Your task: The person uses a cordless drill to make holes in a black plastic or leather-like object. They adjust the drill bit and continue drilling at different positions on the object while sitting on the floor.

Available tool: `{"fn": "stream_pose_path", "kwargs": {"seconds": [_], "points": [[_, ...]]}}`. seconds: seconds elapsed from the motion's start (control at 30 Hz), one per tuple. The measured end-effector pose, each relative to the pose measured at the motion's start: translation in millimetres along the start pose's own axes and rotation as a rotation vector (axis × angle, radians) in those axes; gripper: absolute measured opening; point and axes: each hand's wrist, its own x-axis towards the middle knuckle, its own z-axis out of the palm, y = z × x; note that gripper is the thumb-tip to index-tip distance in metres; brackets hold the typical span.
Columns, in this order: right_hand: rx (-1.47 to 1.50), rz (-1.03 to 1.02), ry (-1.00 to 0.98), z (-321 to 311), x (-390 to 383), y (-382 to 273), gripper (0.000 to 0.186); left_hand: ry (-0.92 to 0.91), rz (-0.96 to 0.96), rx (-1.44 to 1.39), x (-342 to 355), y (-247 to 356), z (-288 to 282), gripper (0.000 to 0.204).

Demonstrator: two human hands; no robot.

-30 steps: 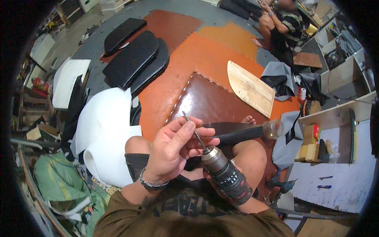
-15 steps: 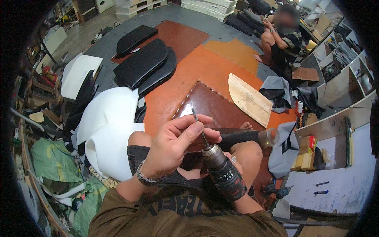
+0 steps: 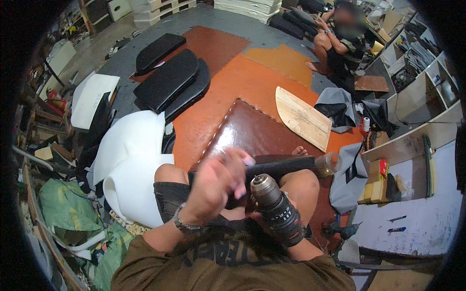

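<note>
My left hand [image 3: 216,179] is smeared by motion, fingers curled, just left of the drill's chuck [image 3: 262,186]; whether it holds the thin bit is unclear. My right hand [image 3: 291,206], partly hidden, grips a black and red drill [image 3: 284,223], its chuck pointing up and away from me. No long bit shows at the chuck. A black padded strip [image 3: 286,162] lies beyond my hands, beside a clear container [image 3: 329,164]. A glossy brown padded panel [image 3: 238,128] lies farther forward, next to a curved wooden board [image 3: 303,119].
Black padded panels [image 3: 167,82] and white foam sheets [image 3: 128,140] lie to the front and left. A green sack [image 3: 65,203] is at the left. Low shelving [image 3: 422,102] lines the right. A seated person [image 3: 340,46] works at the back right.
My left fingers have moved away from the chuck into a blur, and the long bit that stood in the chuck no longer shows there. The drill is tipped more upright.
</note>
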Motion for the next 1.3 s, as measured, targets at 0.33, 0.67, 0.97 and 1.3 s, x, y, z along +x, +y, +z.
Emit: {"fn": "stream_pose_path", "kwargs": {"seconds": [0.33,0.67,0.97,1.3], "points": [[1.329,0.434,-0.106,22,-20,18,0.029,-0.219,-0.175,0.070,-21,-10,26,0.051],[1.570,0.445,0.093,51,-46,40,0.036,-0.258,-0.092,0.102,-25,-14,31,0.042],[1.358,0.695,0.026,63,-58,64,0.031,-0.250,-0.099,0.083,-28,-16,34,0.044],[1.463,0.497,0.050,38,-20,14,0.041,-0.214,-0.068,0.154,-27,-17,27,0.051]]}}
